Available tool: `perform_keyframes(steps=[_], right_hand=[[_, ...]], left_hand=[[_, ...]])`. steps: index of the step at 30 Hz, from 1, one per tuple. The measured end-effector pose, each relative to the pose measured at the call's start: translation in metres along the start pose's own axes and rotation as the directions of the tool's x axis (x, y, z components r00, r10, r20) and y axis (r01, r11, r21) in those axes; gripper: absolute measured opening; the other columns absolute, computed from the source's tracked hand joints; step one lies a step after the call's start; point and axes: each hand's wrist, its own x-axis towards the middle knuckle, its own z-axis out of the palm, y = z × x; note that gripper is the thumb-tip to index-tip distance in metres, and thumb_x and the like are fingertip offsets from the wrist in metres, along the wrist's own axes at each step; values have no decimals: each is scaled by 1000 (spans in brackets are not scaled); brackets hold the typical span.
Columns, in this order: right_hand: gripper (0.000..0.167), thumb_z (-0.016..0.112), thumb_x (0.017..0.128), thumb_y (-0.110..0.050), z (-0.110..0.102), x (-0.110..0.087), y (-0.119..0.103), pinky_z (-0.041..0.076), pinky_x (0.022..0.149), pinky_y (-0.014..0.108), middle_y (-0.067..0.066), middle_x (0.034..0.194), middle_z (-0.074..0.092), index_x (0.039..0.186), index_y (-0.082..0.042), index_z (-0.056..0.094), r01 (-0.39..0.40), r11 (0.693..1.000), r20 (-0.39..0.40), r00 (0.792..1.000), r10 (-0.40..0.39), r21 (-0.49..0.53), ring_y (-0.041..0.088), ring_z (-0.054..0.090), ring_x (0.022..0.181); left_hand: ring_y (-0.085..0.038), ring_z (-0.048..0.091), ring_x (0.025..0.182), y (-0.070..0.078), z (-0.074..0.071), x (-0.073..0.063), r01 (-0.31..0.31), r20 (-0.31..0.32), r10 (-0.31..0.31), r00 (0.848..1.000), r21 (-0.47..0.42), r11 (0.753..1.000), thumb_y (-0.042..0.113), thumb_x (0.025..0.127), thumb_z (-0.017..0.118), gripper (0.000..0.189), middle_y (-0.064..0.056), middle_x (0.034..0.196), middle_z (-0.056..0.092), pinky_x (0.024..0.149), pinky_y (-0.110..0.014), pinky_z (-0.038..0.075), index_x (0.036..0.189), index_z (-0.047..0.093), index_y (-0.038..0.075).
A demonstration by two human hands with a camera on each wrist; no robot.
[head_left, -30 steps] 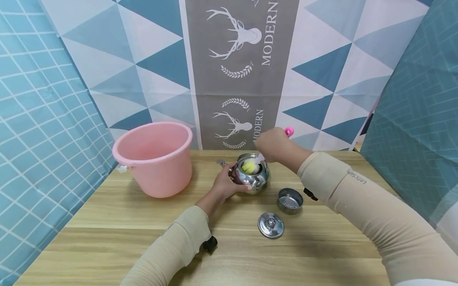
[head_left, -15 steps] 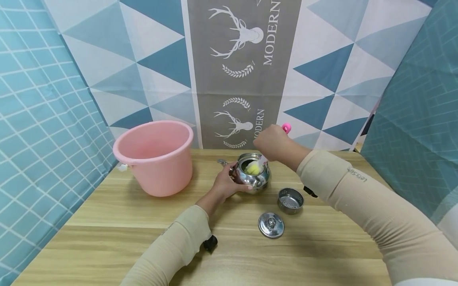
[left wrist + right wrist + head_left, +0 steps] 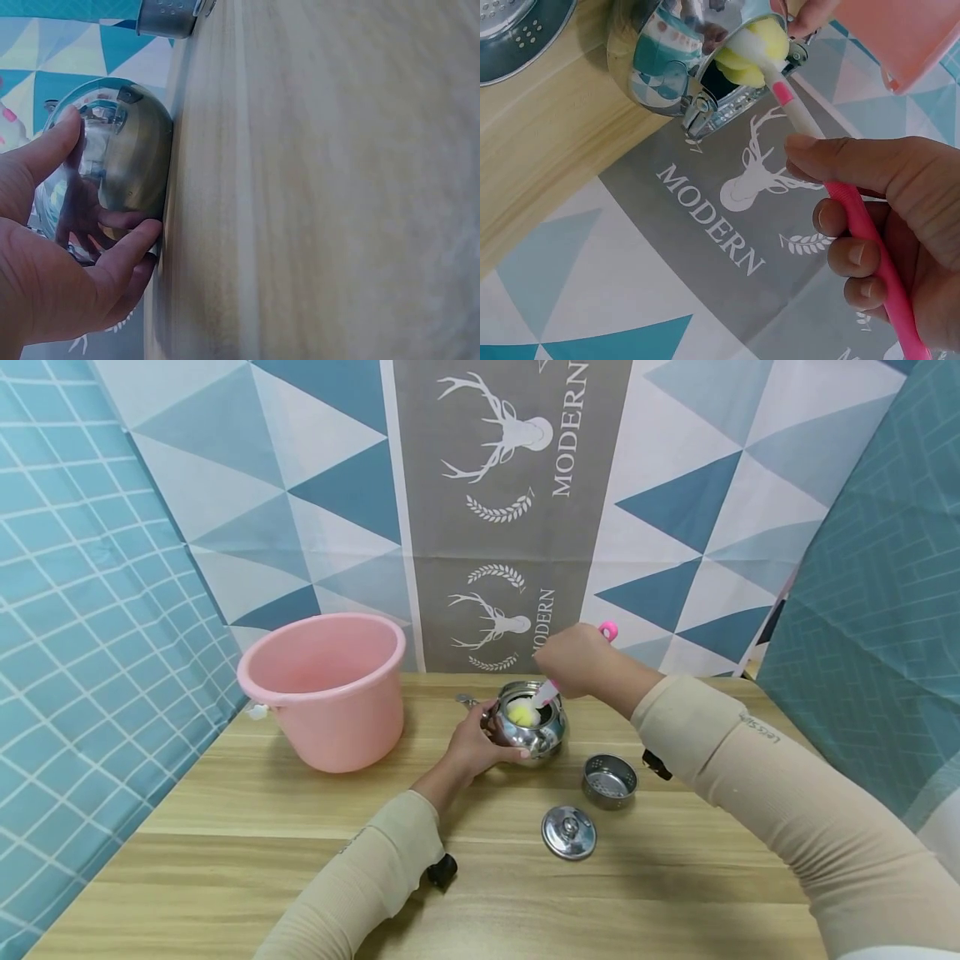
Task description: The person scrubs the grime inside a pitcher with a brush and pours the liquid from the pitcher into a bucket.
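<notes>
A shiny stainless steel teapot (image 3: 542,745) stands lidless on the wooden table. My left hand (image 3: 476,745) grips its side; in the left wrist view the thumb and fingers of this hand (image 3: 67,274) spread around the rounded body. Above the mouth, my right hand (image 3: 573,660) holds a sponge bottle brush (image 3: 889,281) by its pink handle, thumb along the shaft and fingers curled round it. The brush's yellow and white sponge head (image 3: 522,713) sits inside the pot's opening, its lower part hidden. The brush slants down into the pot.
To the right of the pot sits a perforated metal strainer basket (image 3: 609,782), with the round knobbed lid (image 3: 568,833) in front of it. A big pink bucket (image 3: 341,731) stands at the left. Patterned cloth (image 3: 663,589) hangs behind the table.
The sponge head has shifted about in the pot's mouth, and the right hand has moved slightly right with the brush. The left hand and pot stay in place.
</notes>
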Motion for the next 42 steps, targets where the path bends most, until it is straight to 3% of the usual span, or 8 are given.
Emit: perform_keyframes(steps=[10,17,22,26,34,42], right_hand=[[23,64,82,-3,5,3,1,46,47,37,0,61,51,65,-15,53,-36,999,7,999,36,-10,17,46,55],[29,62,85,-4,5,4,2,37,43,33,-1,56,49,60,-16,51,-57,992,4,998,58,-109,14,39,51],[23,64,84,-6,1,3,4,38,44,32,-1,58,52,65,-15,55,-35,988,41,998,42,-147,14,39,51],[19,66,82,-5,-1,1,7,41,46,33,0,62,54,68,-15,57,-14,993,58,998,21,-116,15,43,54],[19,72,75,-11,3,-2,10,42,50,35,-4,62,55,63,-20,60,-20,998,69,998,16,53,16,48,58],[21,67,76,-10,10,2,8,44,49,35,-1,62,54,61,-17,56,-39,997,43,998,36,63,17,47,57]], left_hand=[[-25,51,107,0,0,1,-1,-2,1,1000,5,1000,15,61,95,99,-10,118,54,96,-39,43,144,40,10],[-25,50,106,1,0,-1,6,3,-6,1000,7,1000,16,62,94,100,-9,119,53,95,-37,44,146,39,12],[-25,49,108,0,0,0,14,4,-14,1000,2,1000,17,63,94,100,-9,121,52,95,-38,44,146,38,13],[-25,50,108,0,0,0,8,0,-8,1000,6,1000,16,63,94,99,-9,120,52,95,-38,44,145,39,13],[-24,50,107,0,0,0,10,-6,-10,1000,17,1000,14,61,94,99,-8,119,53,95,-37,45,144,41,14],[-24,50,104,3,0,-1,0,11,0,1000,2,1000,14,62,94,99,-9,116,53,92,-37,45,145,39,11]])
